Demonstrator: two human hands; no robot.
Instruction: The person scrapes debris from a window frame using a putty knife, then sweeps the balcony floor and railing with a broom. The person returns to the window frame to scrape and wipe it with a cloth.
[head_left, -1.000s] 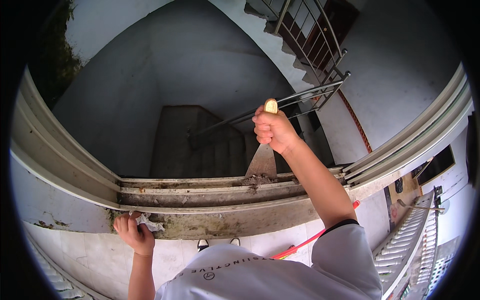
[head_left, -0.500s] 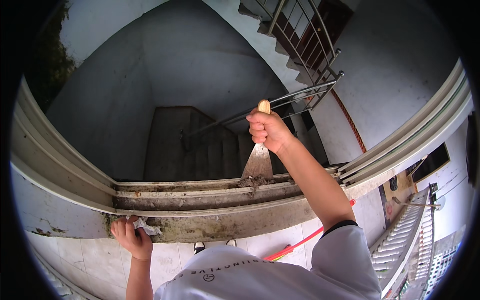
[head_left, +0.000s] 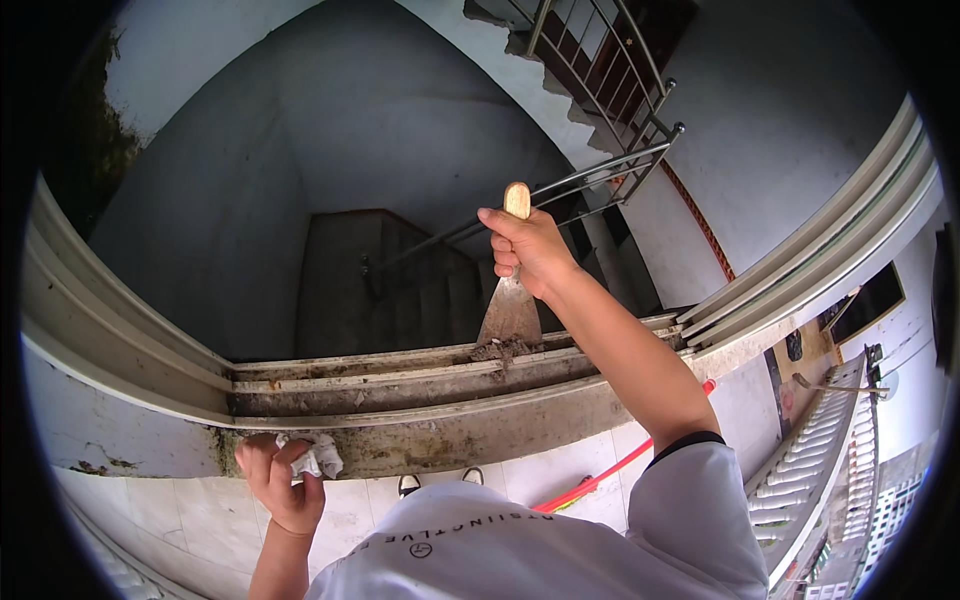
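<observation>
My right hand is wrapped round the wooden handle of a putty knife, whose top end sticks up above my thumb. The blade is tilted slightly and its lower edge sits at the window track. A clump of grey-brown dirt lies on and against the blade's lower end. My left hand grips a crumpled white tissue at the left part of the stained sill. Dirt and small flakes lie along the track's grooves.
White window frame sides rise at left and right. Past the opening, a stairwell with a metal handrail drops away. A red hose lies on the tiled floor near my shoes. A white balustrade runs along the right.
My right hand and the putty knife have shifted slightly left, with dirt still at the blade. My left hand has moved a little right and down with the tissue, which shows more now.
</observation>
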